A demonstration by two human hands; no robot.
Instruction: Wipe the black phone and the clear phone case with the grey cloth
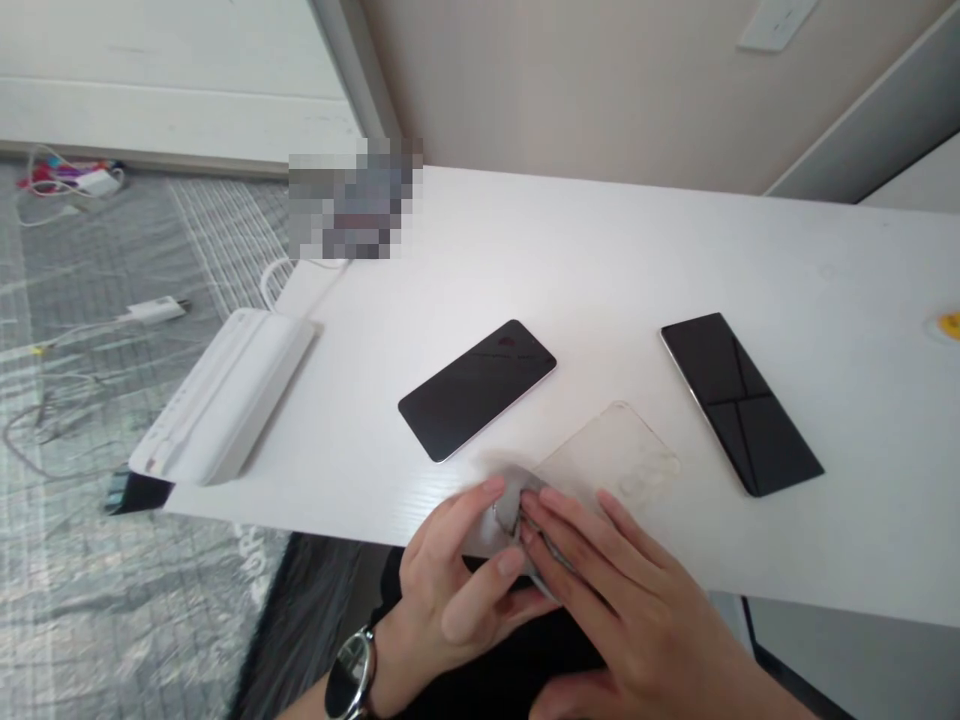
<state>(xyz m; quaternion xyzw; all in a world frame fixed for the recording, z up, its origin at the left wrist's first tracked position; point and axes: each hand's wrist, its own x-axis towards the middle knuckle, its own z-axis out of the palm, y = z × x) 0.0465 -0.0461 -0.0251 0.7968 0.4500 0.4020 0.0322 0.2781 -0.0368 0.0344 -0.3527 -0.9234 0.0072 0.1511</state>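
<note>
My left hand [457, 570], with a wristwatch [351, 675] on its wrist, and my right hand [615, 590] meet at the desk's near edge. Both pinch a grey cloth [521, 520] between their fingers. The cloth lies against the near corner of a clear, yellowed phone case [611, 455], which rests flat on the white desk [600, 260]. One black smartphone [476, 390] lies face up just beyond my left hand, and a second [739, 400] lies to the right of the case.
A long white box [221, 395] lies at the desk's left end, with a white cable [274, 280] behind it. A blurred patch [352, 195] hides something at the far edge. A yellow object [949, 325] sits at the right edge. A charger [154, 310] and tangled cables [71, 180] lie on the floor.
</note>
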